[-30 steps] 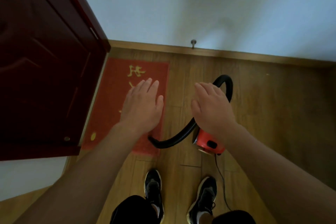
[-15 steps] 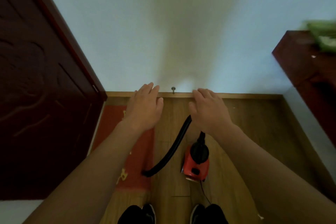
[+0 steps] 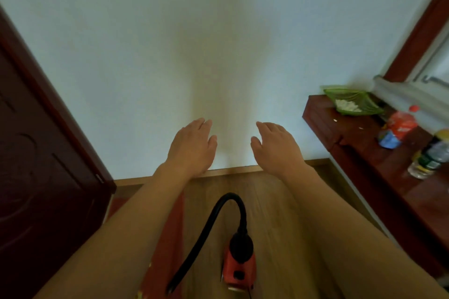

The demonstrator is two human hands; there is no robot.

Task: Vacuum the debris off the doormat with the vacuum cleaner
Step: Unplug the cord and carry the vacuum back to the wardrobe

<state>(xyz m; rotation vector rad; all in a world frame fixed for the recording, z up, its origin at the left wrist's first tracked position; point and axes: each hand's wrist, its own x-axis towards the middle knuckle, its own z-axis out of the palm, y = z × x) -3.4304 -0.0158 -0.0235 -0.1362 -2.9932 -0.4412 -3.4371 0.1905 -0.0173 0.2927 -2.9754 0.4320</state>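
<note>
In the head view, your left hand point(image 3: 192, 145) and right hand point(image 3: 277, 145) reach forward, palms down, fingers straight, holding nothing. Below them the red vacuum cleaner point(image 3: 239, 272) sits on the wooden floor point(image 3: 279, 201). Its black hose point(image 3: 211, 223) arches left, ending at the edge of the red doormat point(image 3: 170, 245) (mostly hidden under your left forearm), beside the dark door point(image 3: 36, 177).
</note>
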